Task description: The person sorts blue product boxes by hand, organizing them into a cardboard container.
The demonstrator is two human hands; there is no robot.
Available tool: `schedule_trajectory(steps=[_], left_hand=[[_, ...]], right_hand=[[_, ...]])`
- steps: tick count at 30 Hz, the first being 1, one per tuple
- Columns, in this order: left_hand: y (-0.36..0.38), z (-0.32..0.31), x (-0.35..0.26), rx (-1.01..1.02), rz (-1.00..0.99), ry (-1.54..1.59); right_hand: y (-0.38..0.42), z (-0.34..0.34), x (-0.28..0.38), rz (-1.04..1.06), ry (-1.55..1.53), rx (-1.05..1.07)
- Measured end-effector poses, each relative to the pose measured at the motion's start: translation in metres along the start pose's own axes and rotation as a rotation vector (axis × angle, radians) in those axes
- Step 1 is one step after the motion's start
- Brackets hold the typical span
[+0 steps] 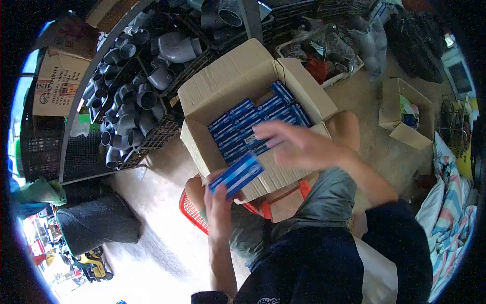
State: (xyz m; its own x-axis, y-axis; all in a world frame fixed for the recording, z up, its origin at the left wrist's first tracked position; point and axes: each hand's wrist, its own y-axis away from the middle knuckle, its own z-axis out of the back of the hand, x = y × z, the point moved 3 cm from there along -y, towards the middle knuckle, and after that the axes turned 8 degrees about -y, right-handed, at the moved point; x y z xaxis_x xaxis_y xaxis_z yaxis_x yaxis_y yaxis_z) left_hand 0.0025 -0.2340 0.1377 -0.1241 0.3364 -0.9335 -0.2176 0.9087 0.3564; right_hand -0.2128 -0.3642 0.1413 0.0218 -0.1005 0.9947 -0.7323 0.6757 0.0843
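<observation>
Risk: our blue box (237, 176) could slip, being gripped, it seems, near one end only; our right hand (298, 148), swung low, might catch the carton's near flap (253, 186).

Left hand (219, 205): thumb and fingers pinching the box, at the carton's (228, 81) near left corner.

Right hand: blurred, fingers loosely spread beside the packed boxes (243, 117); contact, we cannot tell.

Small boxes (248, 122) inside open carton (229, 76)

The floor (365, 99) carries a small open carton (411, 137) and a red basket (194, 212).
</observation>
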Motion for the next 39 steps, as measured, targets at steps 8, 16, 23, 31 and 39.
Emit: schedule_trajectory(steps=[8,16,23,31,39], left_hand=[[0.026,-0.065,0.006,0.269,-0.115,0.092],[0.047,-0.053,-0.001,0.038,-0.165,-0.140],[0.043,-0.059,0.020,-0.025,-0.084,0.013],[-0.085,-0.059,-0.024,-0.060,-0.328,-0.887],[-0.252,-0.114,0.056,0.147,-0.694,-1.495]], right_hand=[[0.083,-0.042,-0.051,0.057,-0.387,-0.404],[0.089,-0.060,-0.017,0.238,0.250,-0.386],[0.085,-0.108,-0.029,0.332,0.618,-0.401],[0.083,-0.126,-0.108,0.450,0.706,0.243],[0.062,-0.112,-0.235,-0.169,0.314,0.266]])
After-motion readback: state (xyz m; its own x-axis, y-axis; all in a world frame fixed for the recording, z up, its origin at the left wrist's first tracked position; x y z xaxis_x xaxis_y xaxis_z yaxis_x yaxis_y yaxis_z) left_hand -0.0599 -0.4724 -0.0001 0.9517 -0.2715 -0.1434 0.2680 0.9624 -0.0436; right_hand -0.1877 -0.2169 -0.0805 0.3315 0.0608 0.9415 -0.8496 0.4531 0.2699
